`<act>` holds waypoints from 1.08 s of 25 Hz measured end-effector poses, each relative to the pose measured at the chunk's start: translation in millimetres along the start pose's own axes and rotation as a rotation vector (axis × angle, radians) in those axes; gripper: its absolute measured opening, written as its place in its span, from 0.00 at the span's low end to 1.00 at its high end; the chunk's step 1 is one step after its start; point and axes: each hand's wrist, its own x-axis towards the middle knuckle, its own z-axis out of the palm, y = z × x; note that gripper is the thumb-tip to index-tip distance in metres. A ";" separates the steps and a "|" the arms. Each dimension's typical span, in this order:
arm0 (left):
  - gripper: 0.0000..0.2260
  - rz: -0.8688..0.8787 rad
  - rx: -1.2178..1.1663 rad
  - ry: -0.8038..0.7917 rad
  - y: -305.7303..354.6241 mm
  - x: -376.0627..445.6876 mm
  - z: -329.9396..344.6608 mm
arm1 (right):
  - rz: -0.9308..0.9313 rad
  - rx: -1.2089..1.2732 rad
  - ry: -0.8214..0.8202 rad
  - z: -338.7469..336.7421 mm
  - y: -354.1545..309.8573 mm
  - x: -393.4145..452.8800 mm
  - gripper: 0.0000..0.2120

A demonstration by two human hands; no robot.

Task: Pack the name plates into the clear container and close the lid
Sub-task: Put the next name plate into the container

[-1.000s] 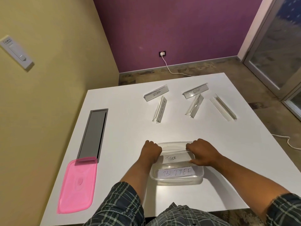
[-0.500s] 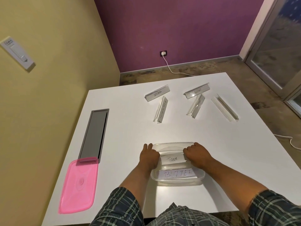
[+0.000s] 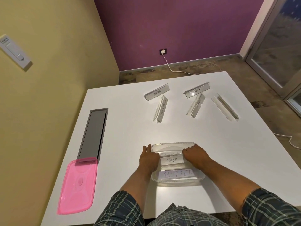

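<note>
The container [image 3: 177, 162] sits near the front edge of the table [image 3: 211, 144], right in front of the person, with 2 plates lying in it: BUTTER [image 3: 176, 174] along the near wall and TIGER [image 3: 172, 160] just behind it. Compared with half a second ago, TIGER lies lower and flatter and the hands have spread. The left hand [image 3: 149, 159] has let go, with 2 fingers now straight over the container's 9 o'clock rim, while the right hand [image 3: 194, 156] keeps its fingers curled down on TIGER's right end, pressing it. To me that reads as the second plate being seated, so 2 look packed and 5 remain.

Those 5 lie well apart from the container toward 12 o'clock. ZEBRA [image 3: 157, 92] stands at about 11, with a plate [image 3: 160, 108] whose writing I cannot read just below it. ALPHA [image 3: 197, 90] stands at about 1, another unreadable plate [image 3: 195, 105] touching or nearly touching it. The last plate [image 3: 225, 107] lies alone toward 2.

The pink lid [image 3: 78, 185] lies at 9 o'clock, well off the container, its far end overlapping the grey cable hatch [image 3: 92, 132] and its near corner close to the table's front edge; a careless grab could tip it off. Between container and plates the tabletop gives both arms open room to reach. Inside the container, free room is left only at the 12 o'clock side, so the rest will probably have to stack or nest.
</note>
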 end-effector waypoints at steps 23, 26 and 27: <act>0.22 -0.069 -0.308 0.471 -21.4 19.9 -40.6 | -0.201 0.075 0.104 -34.7 27.3 31.7 0.15; 0.22 -0.170 -0.528 0.495 -34.5 33.1 -55.3 | -0.115 0.155 0.265 -47.8 39.2 50.3 0.19; 0.21 -0.207 -0.588 0.486 -38.5 39.8 -58.8 | -0.073 0.180 0.278 -53.4 43.8 58.8 0.18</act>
